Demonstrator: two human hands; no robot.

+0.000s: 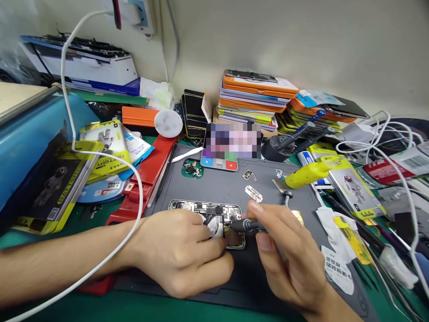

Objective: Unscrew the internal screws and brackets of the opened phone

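An opened smartphone (201,208) with bare circuit boards lies on the dark grey work mat (157,185). My left hand (182,255) covers its near left part, fingers curled and pressed together. Those fingertips are hidden, so what they grip, if anything, does not show. In my right hand (290,255) is a dark grey screwdriver (246,225), held between thumb and fingers. Its front end points left, over the right part of the phone's inside. Just beyond the phone are a razor blade (254,193) and small metal parts (248,175).
A white cable (139,197) loops over my left forearm. Yellow battery boxes (63,188) and a red tool (147,174) lie left. To the right are a yellow-handled scraper (301,175), a screwdriver holder (278,147) and tweezers (367,273). Stacked orange boxes (256,91) stand behind.
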